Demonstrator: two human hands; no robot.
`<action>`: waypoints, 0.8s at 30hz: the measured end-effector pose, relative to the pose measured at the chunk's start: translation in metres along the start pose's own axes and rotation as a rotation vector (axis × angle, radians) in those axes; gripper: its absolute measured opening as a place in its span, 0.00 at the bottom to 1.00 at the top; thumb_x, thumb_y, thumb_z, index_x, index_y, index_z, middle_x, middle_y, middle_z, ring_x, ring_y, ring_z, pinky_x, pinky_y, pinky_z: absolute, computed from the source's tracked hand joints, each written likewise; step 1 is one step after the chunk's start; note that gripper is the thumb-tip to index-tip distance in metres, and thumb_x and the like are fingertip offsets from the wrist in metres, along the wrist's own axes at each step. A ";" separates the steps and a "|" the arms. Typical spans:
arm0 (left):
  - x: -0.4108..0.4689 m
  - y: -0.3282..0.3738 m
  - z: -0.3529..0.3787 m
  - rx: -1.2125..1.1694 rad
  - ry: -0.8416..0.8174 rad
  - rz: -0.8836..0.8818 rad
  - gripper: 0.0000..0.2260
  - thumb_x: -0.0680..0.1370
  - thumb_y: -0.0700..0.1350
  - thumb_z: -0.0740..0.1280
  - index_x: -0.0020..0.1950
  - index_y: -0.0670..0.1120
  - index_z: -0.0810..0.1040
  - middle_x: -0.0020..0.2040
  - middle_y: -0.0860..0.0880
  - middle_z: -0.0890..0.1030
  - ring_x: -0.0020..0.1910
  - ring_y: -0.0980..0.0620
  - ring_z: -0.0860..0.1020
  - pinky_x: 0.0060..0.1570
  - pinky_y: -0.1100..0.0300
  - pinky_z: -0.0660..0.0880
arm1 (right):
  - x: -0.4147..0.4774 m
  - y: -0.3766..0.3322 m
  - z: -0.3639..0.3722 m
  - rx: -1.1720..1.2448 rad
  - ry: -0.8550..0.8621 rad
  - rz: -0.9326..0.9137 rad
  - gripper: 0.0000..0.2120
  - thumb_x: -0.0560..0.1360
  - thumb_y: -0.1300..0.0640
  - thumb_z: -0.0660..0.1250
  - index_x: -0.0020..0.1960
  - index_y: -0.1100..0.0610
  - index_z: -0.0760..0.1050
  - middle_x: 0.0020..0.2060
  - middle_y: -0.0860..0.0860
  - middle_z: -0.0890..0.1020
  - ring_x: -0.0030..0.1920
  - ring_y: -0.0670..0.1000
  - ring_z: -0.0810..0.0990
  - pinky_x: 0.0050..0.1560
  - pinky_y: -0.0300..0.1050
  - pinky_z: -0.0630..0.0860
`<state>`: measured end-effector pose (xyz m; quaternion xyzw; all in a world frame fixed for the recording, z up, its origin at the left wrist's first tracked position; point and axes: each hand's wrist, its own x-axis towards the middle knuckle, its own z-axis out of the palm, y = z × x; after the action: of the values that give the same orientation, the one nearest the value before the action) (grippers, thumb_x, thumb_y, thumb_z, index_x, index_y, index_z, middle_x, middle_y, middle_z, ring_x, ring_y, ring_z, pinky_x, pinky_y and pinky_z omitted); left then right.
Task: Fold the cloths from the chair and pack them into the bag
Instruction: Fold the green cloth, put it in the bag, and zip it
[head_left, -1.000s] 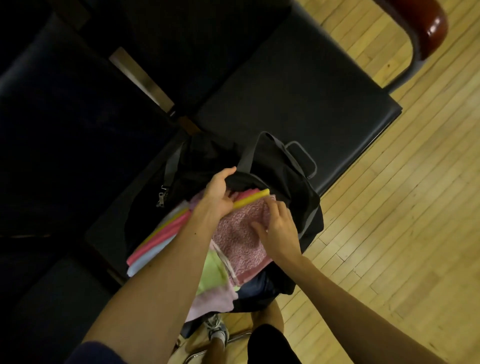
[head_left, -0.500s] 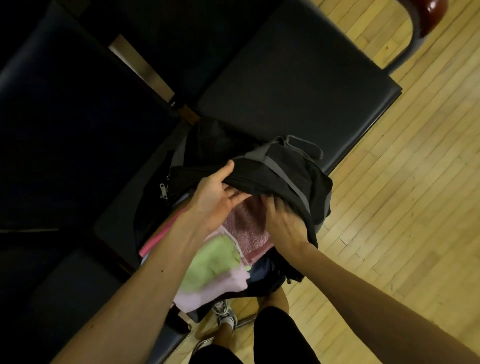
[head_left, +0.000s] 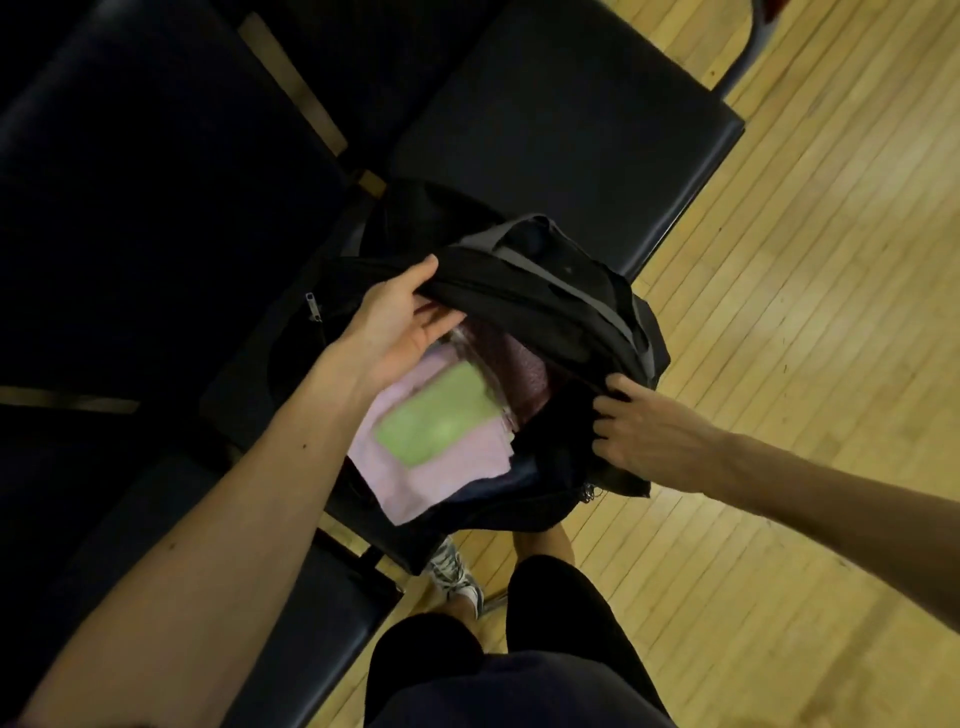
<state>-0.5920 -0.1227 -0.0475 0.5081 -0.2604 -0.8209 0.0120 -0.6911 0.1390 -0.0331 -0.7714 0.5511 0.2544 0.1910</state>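
Bag: black bag (head_left: 545, 296), middle of the view, sitting on the front edge of a dark chair seat (head_left: 571, 130). The mouth gapes toward 6 o'clock.

Left hand: left hand (head_left: 395, 322) at 10 o'clock of the mouth. The thumb lies on top of the upper flap and the fingers are tucked under it, clamped on the fabric.

Right hand: right hand (head_left: 644, 431) at 4 o'clock of the mouth. The fingers are curled and pinch the bag's lower rim, drawing it outward.

Cloths: inside the mouth, between the two hands. A green cloth (head_left: 441, 415) lies on a pale pink cloth (head_left: 415, 478), and a darker pink towel (head_left: 519, 364) is tucked under the flap at 1 o'clock. The pile is blurred, so how neat the folds are is hard to judge.

Overhang: the pale pink cloth pokes past the rim toward 7 o'clock.

Chair: no loose cloth shows on the seats in view.

Stage: packing looks nearly done; closing the bag seems to be the step in hand.

Risk, snag: if the flap is pulled across now, the overhanging pink corner could catch in the zip (head_left: 311, 306) or get trapped outside.

Risk, mess: a tug at the rim could tilt the pile and undo the folds.

Risk, drop: the bag's 5 o'clock side hangs off the seat over the wooden floor (head_left: 779, 364). A strong outward pull from the right hand could drag it off.
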 end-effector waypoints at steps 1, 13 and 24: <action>-0.007 -0.003 -0.004 0.024 0.001 0.013 0.07 0.83 0.43 0.63 0.57 0.41 0.76 0.56 0.39 0.81 0.55 0.46 0.81 0.51 0.55 0.82 | -0.009 0.001 -0.004 0.006 0.096 0.005 0.02 0.72 0.60 0.71 0.42 0.54 0.82 0.36 0.50 0.82 0.48 0.57 0.79 0.67 0.56 0.59; -0.050 -0.236 -0.083 1.623 -0.344 0.119 0.42 0.74 0.58 0.72 0.80 0.46 0.55 0.78 0.45 0.63 0.77 0.45 0.61 0.76 0.49 0.55 | -0.068 -0.009 -0.078 0.162 0.445 -0.020 0.12 0.76 0.62 0.59 0.52 0.60 0.81 0.50 0.57 0.83 0.60 0.54 0.75 0.77 0.48 0.51; -0.125 -0.181 -0.062 1.682 -0.139 0.749 0.19 0.80 0.63 0.61 0.46 0.47 0.68 0.44 0.47 0.79 0.44 0.45 0.76 0.40 0.55 0.62 | -0.024 -0.037 -0.064 0.345 0.820 0.654 0.09 0.76 0.64 0.68 0.56 0.63 0.75 0.58 0.60 0.77 0.62 0.61 0.74 0.60 0.58 0.75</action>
<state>-0.4349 0.0435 -0.0457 0.1816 -0.9186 -0.3326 -0.1120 -0.6501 0.1316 0.0331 -0.5536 0.8249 -0.1146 -0.0046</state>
